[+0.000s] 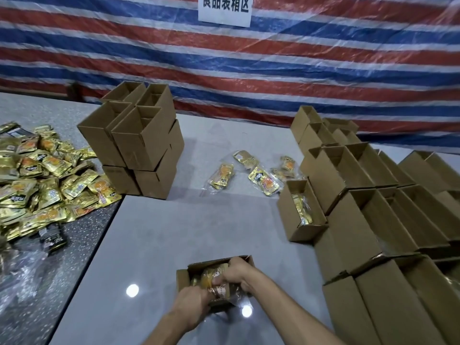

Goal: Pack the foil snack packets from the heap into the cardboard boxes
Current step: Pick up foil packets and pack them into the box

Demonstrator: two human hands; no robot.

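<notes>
Hands on packets in box

Both forearms bare, reaching in over the tabletop's near edge and converging twd its middle. L hand: knuckles up, fingers curled, gripping the near end of a bag of packets. R hand: just beyond it, wrist bent down, fingers curled over the bag's far side. Fingertips hidden, prob. tucked under. Hands nearly touching.
</notes>
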